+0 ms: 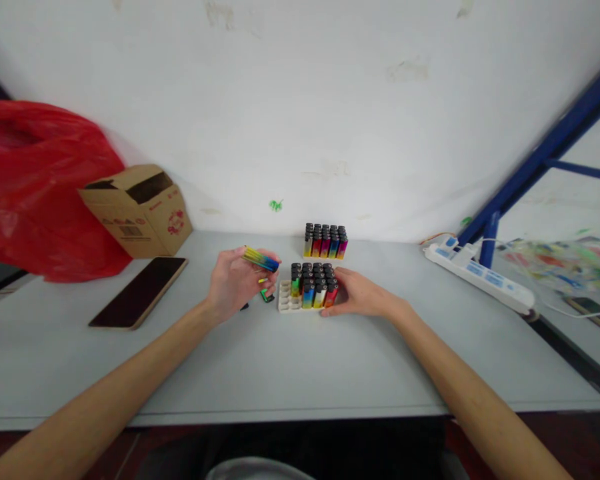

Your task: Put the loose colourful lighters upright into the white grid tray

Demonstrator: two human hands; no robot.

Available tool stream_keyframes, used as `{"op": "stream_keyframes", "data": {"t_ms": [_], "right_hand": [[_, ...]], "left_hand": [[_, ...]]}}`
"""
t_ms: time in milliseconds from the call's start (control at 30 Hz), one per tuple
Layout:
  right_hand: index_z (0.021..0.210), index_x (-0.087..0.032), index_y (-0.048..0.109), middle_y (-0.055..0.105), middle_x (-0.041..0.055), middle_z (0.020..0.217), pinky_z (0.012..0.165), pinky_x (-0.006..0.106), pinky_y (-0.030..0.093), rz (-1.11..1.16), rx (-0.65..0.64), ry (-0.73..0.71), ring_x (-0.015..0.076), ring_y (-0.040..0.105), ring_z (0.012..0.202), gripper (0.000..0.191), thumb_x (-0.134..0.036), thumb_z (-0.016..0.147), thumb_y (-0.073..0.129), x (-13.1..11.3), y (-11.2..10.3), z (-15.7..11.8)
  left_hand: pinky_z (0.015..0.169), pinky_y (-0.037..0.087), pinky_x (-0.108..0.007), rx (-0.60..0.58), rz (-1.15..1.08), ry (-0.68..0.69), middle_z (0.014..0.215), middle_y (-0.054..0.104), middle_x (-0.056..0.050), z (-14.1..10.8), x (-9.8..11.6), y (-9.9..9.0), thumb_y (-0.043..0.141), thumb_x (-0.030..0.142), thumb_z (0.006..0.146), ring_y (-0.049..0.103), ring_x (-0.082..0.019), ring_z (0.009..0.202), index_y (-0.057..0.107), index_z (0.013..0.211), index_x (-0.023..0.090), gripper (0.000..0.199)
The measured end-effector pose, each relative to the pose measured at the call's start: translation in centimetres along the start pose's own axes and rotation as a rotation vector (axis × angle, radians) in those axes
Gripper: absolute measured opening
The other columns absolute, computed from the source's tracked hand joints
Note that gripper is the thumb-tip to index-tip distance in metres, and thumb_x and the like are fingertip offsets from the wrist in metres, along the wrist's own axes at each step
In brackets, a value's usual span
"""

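Observation:
My left hand (pixel 235 283) is closed around a yellow-and-blue lighter (pixel 261 259), held just left of a white slotted tray (pixel 284 307). Multicoloured lighters with black tops (pixel 320 293) stand upright in that tray, while several slots along its left side hold nothing. My right hand (pixel 355 293) grips the right side of the tray, its fingers against the lighters at that end. Beneath my left hand, a green-and-black lighter (pixel 267 296) lies on the table, partly covered. Further back, a second block of upright lighters (pixel 325 245) stands near the wall.
A dark-screened phone (pixel 139 293) lies left on the grey table (pixel 280 373). Behind it are an open cardboard box (pixel 143 210) and a red plastic bag (pixel 45 193). A white power strip (pixel 480 277) with cables runs along the right, beside a blue metal frame (pixel 545 153).

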State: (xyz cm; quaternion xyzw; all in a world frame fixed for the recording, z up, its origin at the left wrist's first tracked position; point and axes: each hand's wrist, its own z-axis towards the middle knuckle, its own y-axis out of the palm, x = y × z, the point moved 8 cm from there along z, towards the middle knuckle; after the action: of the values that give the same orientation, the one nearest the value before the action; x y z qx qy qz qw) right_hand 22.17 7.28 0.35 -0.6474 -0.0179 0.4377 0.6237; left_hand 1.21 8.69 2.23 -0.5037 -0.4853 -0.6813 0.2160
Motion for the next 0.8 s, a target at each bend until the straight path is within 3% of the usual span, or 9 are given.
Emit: {"op": "stream_keyframes", "data": {"t_ms": [133, 333, 433, 500, 633, 700, 800], "right_hand": [[0.128, -0.018, 0.062, 0.068, 0.0129, 0.125, 0.098, 0.046, 0.051, 0.007, -0.002, -0.016, 0.0326, 0.065, 0.11, 0.073, -0.054, 0.07, 0.087, -0.3, -0.1, 0.1], [0.13, -0.016, 0.061, 0.067, 0.0142, 0.126, 0.097, 0.046, 0.052, -0.005, -0.004, -0.016, 0.0326, 0.065, 0.109, 0.075, -0.057, 0.071, 0.086, -0.3, 0.0, 0.1], [0.129, -0.016, 0.061, 0.068, 0.014, 0.125, 0.097, 0.046, 0.052, -0.006, -0.002, -0.017, 0.032, 0.065, 0.108, 0.075, -0.057, 0.071, 0.086, -0.3, -0.1, 0.1], [0.128, -0.017, 0.061, 0.068, 0.0135, 0.124, 0.097, 0.045, 0.051, -0.007, -0.004, -0.023, 0.0318, 0.065, 0.108, 0.073, -0.055, 0.072, 0.086, -0.4, 0.0, 0.1], [0.125, -0.018, 0.062, 0.068, 0.0131, 0.122, 0.096, 0.046, 0.051, -0.01, 0.0, -0.001, 0.0321, 0.064, 0.107, 0.071, -0.055, 0.07, 0.087, -0.1, -0.1, 0.0], [0.124, -0.018, 0.063, 0.068, 0.0132, 0.122, 0.096, 0.046, 0.051, -0.014, 0.002, 0.007, 0.0323, 0.064, 0.106, 0.071, -0.056, 0.07, 0.087, -0.1, -0.1, 0.0], [0.123, -0.018, 0.063, 0.068, 0.0129, 0.122, 0.096, 0.045, 0.051, -0.015, -0.006, -0.008, 0.0322, 0.065, 0.106, 0.07, -0.057, 0.07, 0.087, -0.2, 0.0, 0.0]], "left_hand": [[0.057, 0.047, -0.033, -0.023, 0.009, -0.102, 0.07, 0.059, -0.007, -0.2, -1.4, 0.2, 0.049, 0.06, 0.084, 0.051, -0.02, 0.061, 0.071, 0.102, 0.011, 0.057], [0.064, 0.052, -0.036, -0.077, -0.02, -0.191, 0.088, 0.07, -0.013, -0.3, -2.4, 0.7, 0.049, 0.06, 0.089, 0.06, -0.023, 0.07, 0.071, 0.103, 0.013, 0.054], [0.069, 0.054, -0.035, -0.041, -0.017, -0.159, 0.099, 0.072, -0.016, -0.4, -1.9, 0.4, 0.06, 0.052, 0.087, 0.064, -0.022, 0.076, 0.072, 0.108, 0.012, 0.046], [0.076, 0.055, -0.035, -0.02, 0.016, -0.109, 0.112, 0.072, -0.016, -0.4, -1.3, 0.1, 0.07, 0.038, 0.082, 0.066, -0.022, 0.084, 0.072, 0.115, 0.013, 0.041], [0.09, 0.055, -0.036, 0.054, 0.093, 0.004, 0.135, 0.064, -0.012, -0.6, 0.0, -0.6, 0.075, 0.013, 0.07, 0.066, -0.019, 0.094, 0.07, 0.126, 0.019, 0.057], [0.094, 0.054, -0.037, 0.112, 0.093, 0.04, 0.135, 0.063, -0.011, -0.6, 0.5, -1.1, 0.073, 0.011, 0.069, 0.066, -0.02, 0.098, 0.071, 0.125, 0.018, 0.057], [0.088, 0.057, -0.039, 0.151, 0.069, 0.027, 0.129, 0.066, -0.016, -0.7, 0.5, -1.4, 0.067, 0.023, 0.079, 0.067, -0.022, 0.093, 0.073, 0.12, 0.012, 0.043]]}}
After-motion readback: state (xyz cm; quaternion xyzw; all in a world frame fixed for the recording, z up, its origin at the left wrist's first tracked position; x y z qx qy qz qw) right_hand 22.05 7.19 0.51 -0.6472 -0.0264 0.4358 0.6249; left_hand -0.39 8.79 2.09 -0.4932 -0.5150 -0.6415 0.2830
